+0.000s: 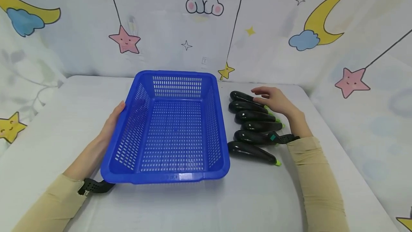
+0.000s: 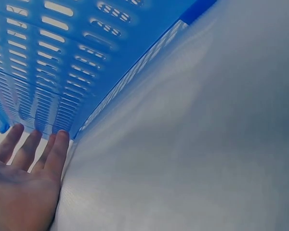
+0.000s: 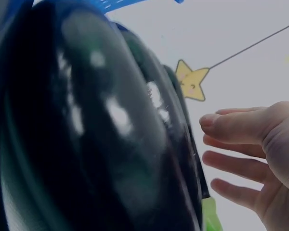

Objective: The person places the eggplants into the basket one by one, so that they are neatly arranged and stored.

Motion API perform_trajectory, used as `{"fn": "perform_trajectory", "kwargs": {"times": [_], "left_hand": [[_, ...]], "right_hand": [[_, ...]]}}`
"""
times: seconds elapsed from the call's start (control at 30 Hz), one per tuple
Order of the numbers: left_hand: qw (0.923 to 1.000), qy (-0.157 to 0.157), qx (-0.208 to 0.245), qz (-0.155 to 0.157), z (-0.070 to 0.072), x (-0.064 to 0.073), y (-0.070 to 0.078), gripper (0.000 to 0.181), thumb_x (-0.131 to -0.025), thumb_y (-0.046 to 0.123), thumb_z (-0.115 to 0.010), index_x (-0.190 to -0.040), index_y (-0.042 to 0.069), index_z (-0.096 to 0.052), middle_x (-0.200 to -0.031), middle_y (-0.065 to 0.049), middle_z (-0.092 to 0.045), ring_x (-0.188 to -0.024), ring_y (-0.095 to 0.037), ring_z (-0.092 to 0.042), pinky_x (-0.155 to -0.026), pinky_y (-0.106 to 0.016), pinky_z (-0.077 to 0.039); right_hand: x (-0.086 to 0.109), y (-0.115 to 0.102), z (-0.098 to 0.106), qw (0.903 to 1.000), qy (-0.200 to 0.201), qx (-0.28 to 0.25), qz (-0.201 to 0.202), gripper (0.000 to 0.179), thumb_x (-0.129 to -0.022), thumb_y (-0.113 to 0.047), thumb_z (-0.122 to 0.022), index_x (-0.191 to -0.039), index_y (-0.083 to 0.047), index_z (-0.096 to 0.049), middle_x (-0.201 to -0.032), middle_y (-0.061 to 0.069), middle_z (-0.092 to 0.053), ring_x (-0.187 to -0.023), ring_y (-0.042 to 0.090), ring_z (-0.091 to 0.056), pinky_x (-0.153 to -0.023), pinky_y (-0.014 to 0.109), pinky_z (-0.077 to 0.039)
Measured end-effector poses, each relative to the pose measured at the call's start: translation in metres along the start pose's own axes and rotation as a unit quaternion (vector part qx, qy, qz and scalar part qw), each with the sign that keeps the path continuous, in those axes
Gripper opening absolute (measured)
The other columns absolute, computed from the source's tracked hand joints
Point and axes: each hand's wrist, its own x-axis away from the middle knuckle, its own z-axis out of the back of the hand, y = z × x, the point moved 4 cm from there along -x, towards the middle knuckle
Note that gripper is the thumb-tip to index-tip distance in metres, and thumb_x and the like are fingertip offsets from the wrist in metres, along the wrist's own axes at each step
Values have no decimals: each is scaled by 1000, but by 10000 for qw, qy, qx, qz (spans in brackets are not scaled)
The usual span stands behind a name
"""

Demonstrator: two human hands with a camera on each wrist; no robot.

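Note:
A blue plastic basket (image 1: 167,177) with slotted walls stands on the left, nothing inside it. My left hand (image 1: 110,122) is at its left side, fingertips by the rim. The left wrist view has the fingers (image 2: 58,156) straight, their tips against the slotted wall (image 2: 72,72). To the right of the basket several dark, glossy eggplants lie in a column, green stem ends to the right. Over the farthest eggplant (image 1: 239,96) hovers my right hand (image 1: 277,100), fingers loosely bent and apart from the thumb. In the right wrist view nothing is between them.
The nearest eggplant (image 1: 251,152) lies beside the basket's right rim. A white cloth (image 1: 167,210) covers the table. Behind it hangs a printed curtain (image 1: 167,24) with stars, moons and a bear.

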Motion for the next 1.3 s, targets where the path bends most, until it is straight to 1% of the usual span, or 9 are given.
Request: {"fn": "perform_trajectory", "kwargs": {"times": [0.13, 0.23, 0.37, 0.57, 0.67, 0.83, 0.97, 1.1, 1.3], "left_hand": [[9997, -105, 195, -33, 2, 2, 1, 55, -105, 54, -27, -148, 23, -39, -118, -3, -66, -101, -17, -67, -81, -34, -58], [9999, -88, 81, -55, 3, 4, 2, 56, -104, 54, -27, -151, 24, -34, -120, -2, -65, -102, -16, -66, -82, -34, -57], [9999, -52, -140, -70, 4, 4, 2, 60, -104, 55, -26, -155, 26, -21, -124, -1, -61, -105, -15, -64, -84, -34, -57], [9997, -245, -2, -1, 3, 2, 0, 61, -104, 56, -26, -156, 24, -22, -124, -3, -61, -106, -16, -64, -84, -36, -57], [9996, -166, -203, 43, 2, 1, 0, 66, -103, 58, -25, -158, 23, -16, -126, -3, -59, -107, -16, -63, -86, -37, -56], [9977, 91, -662, 54, 1, 0, 2, 73, -102, 61, -23, -161, 22, -4, -132, -3, -53, -111, -15, -60, -89, -38, -55], [9966, 175, -802, 28, 1, 1, 3, 74, -101, 61, -22, -160, 21, -4, -135, -4, -51, -113, -16, -59, -90, -39, -54], [9968, 198, -776, 13, 3, 0, 2, 73, -101, 61, -23, -161, 22, -5, -135, -4, -51, -113, -16, -59, -90, -39, -55], [9965, 203, -806, -8, 3, 1, 1, 74, -101, 62, -23, -160, 21, -6, -133, -4, -53, -112, -16, -60, -89, -38, -55]], "right_hand": [[-6, 6, -4, 9999, -138, -68, -76, 39, -100, -15, -63, -134, 2, -58, -136, 25, -58, -130, 41, -51, -111, 55, -38], [-9, 9, -7, 9996, -235, -65, -155, 39, -100, -14, -62, -135, 2, -57, -138, 23, -57, -131, 40, -51, -111, 54, -39], [-10, 11, -8, 9993, -326, -8, -179, 38, -100, -11, -62, -136, 2, -57, -138, 22, -58, -129, 39, -53, -109, 53, -40], [-7, 20, -10, 9988, -426, 79, -233, 38, -101, -9, -61, -137, 1, -57, -139, 21, -58, -127, 40, -55, -105, 53, -45], [-4, 23, -10, 9988, -400, 100, -281, 37, -101, -10, -61, -136, 0, -58, -138, 21, -58, -126, 40, -56, -103, 53, -47], [-3, 24, -9, 9989, -350, 87, -296, 37, -100, -10, -61, -136, -1, -59, -137, 21, -59, -125, 40, -57, -101, 53, -48], [-3, 24, -9, 9990, -333, 111, -266, 36, -100, -11, -61, -135, 0, -59, -135, 22, -60, -123, 40, -58, -100, 53, -48], [-3, 25, -9, 9991, -306, 168, -243, 36, -100, -11, -61, -135, 0, -59, -133, 22, -61, -122, 40, -59, -100, 53, -49], [-2, 24, -6, 9993, -117, 224, -291, 35, -100, -10, -62, -133, -1, -61, -131, 22, -63, -122, 38, -58, -102, 53, -47]]}}
